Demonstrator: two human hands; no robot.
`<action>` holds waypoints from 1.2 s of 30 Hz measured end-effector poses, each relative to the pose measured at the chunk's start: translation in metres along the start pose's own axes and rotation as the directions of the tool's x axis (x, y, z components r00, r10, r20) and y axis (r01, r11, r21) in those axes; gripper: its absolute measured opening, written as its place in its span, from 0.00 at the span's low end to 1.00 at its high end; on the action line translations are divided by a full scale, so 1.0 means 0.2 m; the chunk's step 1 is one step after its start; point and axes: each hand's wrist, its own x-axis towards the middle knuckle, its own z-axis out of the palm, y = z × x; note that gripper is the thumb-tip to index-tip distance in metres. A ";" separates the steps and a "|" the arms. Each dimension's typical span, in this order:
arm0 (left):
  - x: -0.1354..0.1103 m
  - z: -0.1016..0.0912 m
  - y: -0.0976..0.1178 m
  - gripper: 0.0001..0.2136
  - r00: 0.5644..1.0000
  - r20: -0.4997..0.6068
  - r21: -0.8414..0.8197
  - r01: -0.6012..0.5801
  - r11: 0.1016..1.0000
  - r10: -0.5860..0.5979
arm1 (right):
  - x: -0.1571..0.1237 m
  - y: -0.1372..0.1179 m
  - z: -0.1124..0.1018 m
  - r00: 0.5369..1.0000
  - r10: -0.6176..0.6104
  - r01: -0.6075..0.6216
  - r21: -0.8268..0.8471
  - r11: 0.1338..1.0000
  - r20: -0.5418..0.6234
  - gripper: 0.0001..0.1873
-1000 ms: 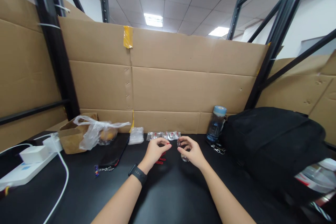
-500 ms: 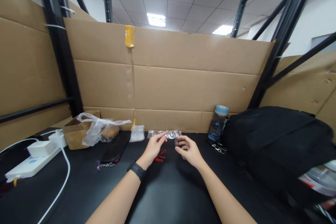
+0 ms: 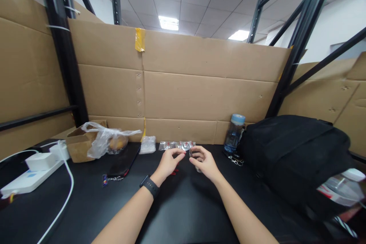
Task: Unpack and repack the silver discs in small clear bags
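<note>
My left hand [image 3: 169, 162], with a dark watch on its wrist, has thumb and index finger pinched together; anything between the tips is too small to make out. Facing it, my right hand [image 3: 206, 163] grips a small thin shiny piece [image 3: 190, 153], seen nearly edge-on, between thumb and fingers. Below the right hand shows a greyish rounded thing [image 3: 198, 169], mostly covered by the fingers. Red loops of cord [image 3: 175, 171] lie on the black table, partly hidden by my left hand. Behind both hands lie clear packets [image 3: 185, 145] with round pieces and red bits inside.
A stack of clear bags [image 3: 148, 145], a black pouch [image 3: 124, 164], a plastic bag [image 3: 100, 143] and a cardboard box [image 3: 78, 148] stand left, near a white power strip [image 3: 31, 177]. To the right are a water bottle [image 3: 234, 133], keys [image 3: 236, 161] and a black backpack [image 3: 294, 156].
My left hand's thumb and index finger have closed into a pinch and come nearer the piece in my right hand. The view has shifted slightly to the right.
</note>
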 end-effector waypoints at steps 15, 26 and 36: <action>-0.05 0.07 0.04 0.08 0.997 -0.009 0.214 -0.077 0.974 0.081 | -0.02 -0.01 0.07 0.999 0.020 -0.024 0.110 0.994 0.040 0.23; -0.07 0.08 0.09 0.10 0.988 -0.109 0.197 -0.087 0.977 0.110 | -0.02 -0.04 0.07 0.997 0.076 -0.077 0.143 0.987 0.014 0.22; -0.10 0.07 0.17 0.08 0.990 -0.083 0.411 -0.067 0.909 0.110 | -0.03 -0.03 0.06 0.990 0.137 -0.141 0.211 0.967 0.034 0.22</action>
